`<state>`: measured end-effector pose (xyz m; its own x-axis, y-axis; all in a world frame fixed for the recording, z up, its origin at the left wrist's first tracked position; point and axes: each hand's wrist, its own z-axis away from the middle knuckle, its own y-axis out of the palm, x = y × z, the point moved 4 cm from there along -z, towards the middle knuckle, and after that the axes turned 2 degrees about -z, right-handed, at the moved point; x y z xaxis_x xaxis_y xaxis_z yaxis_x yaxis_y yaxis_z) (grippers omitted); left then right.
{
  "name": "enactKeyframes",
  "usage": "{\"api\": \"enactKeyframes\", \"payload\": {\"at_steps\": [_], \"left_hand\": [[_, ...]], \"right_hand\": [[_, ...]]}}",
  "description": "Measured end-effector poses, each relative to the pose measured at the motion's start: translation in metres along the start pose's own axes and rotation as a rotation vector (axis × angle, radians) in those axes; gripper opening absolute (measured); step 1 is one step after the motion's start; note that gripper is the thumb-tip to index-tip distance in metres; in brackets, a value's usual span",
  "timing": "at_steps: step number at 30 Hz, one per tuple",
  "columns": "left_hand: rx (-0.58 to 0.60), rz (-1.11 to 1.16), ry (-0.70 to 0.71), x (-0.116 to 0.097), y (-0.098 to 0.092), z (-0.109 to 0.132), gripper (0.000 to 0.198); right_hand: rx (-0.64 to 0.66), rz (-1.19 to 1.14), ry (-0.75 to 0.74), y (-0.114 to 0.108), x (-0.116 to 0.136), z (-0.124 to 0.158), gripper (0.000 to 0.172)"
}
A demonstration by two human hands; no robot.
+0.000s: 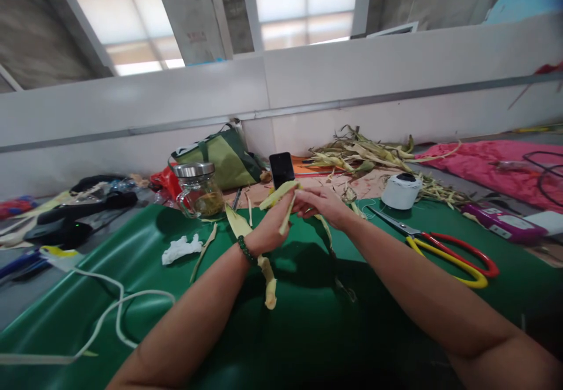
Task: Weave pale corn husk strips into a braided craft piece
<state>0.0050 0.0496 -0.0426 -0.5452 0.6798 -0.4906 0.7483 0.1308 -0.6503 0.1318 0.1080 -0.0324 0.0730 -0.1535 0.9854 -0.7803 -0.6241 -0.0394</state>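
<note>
My left hand is closed around a pale yellow-green corn husk strip, which folds over the top of the hand. My right hand meets it at the fingertips, pinching at the same husk; the exact grip is partly hidden. Under my left wrist, which wears a dark green bead bracelet, a curled husk piece hangs down. A wider husk leaf lies just left of my left hand. Another narrow strip trails below my right hand.
Red-and-yellow-handled scissors and a white thread spool lie right on the green mat. A glass jar mug, crumpled tissue and white cable are left. Behind stand a phone, green bag and husk pile.
</note>
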Motion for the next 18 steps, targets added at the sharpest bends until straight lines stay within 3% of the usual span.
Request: {"api": "enactKeyframes", "payload": {"at_steps": [3,6,10,13,18], "left_hand": [[-0.003,0.048,-0.114,0.000,0.006,-0.001,0.077],[-0.052,0.321,-0.208,0.001,0.005,-0.004,0.070],[-0.258,0.699,-0.517,0.007,0.000,-0.004,0.038],[-0.344,0.691,-0.701,0.008,-0.001,-0.002,0.041],[-0.404,0.578,-0.697,0.008,-0.004,-0.002,0.035]], "right_hand": [[0.028,0.042,-0.071,-0.001,0.002,-0.001,0.027],[-0.018,0.159,-0.153,-0.006,0.004,-0.003,0.020],[-0.097,0.526,-0.312,-0.002,0.008,0.004,0.013],[-0.156,0.861,-0.393,0.008,0.011,0.011,0.009],[-0.148,1.127,-0.351,0.018,0.008,0.013,0.015]]}}
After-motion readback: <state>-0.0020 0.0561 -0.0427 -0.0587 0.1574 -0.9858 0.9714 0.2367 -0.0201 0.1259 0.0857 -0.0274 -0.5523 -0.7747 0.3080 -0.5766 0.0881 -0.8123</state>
